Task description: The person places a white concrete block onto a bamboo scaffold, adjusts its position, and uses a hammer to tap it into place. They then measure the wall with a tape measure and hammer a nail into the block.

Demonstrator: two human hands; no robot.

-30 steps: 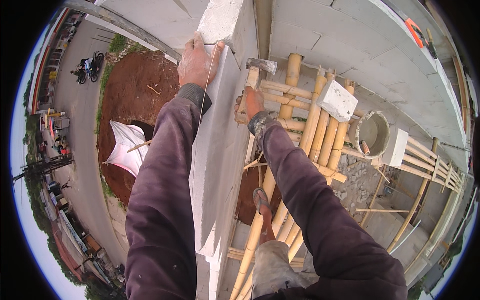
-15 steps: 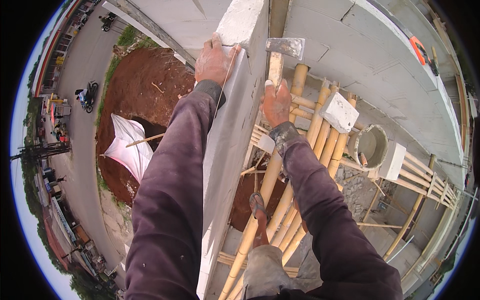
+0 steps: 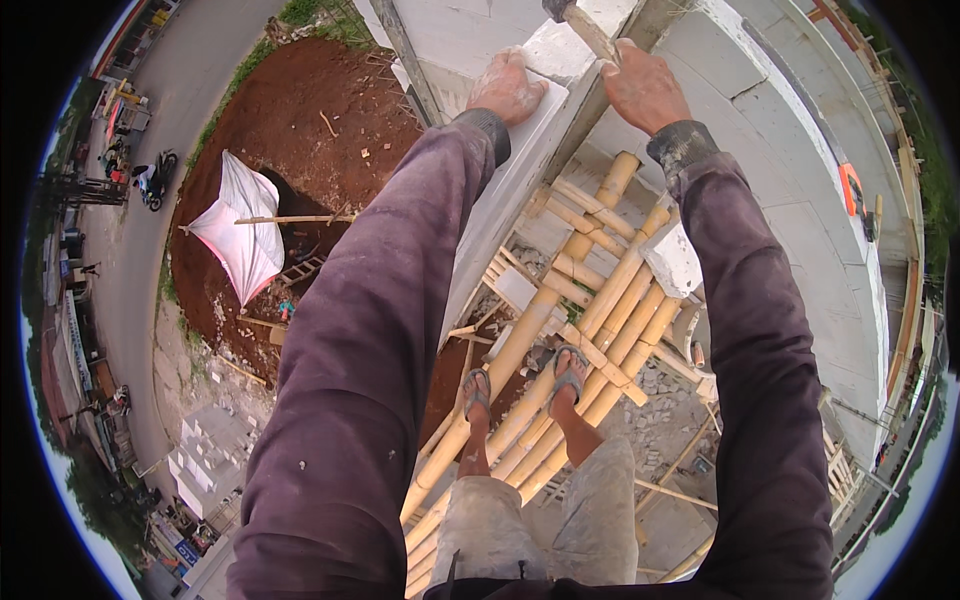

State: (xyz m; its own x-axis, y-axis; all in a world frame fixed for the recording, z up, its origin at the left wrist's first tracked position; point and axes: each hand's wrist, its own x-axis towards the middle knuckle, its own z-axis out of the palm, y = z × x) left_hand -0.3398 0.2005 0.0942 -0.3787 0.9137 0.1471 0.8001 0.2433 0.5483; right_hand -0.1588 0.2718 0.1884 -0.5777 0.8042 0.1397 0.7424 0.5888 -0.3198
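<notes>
My left hand (image 3: 507,88) lies on top of a narrow wall of pale blocks (image 3: 520,165), its fingers over the far side and its thumb pointing right. Just beyond it sits a white block (image 3: 562,52) with a rough top. My right hand (image 3: 648,88) is closed round the wooden handle of a hammer (image 3: 592,32), right of that block. The hammer's dark head is above the block, partly cut off by the upper edge of the view.
Bamboo poles (image 3: 600,345) form a scaffold under my sandalled feet. A loose white block (image 3: 674,262) lies on them, beside a partly hidden bucket (image 3: 686,330). An orange-handled tool (image 3: 852,190) rests on the right wall. Left of the wall, red soil (image 3: 290,110) lies far below.
My right hand has moved the hammer up and leftward, its head now above the block. The view has shifted, showing both feet. My left hand stays on the wall.
</notes>
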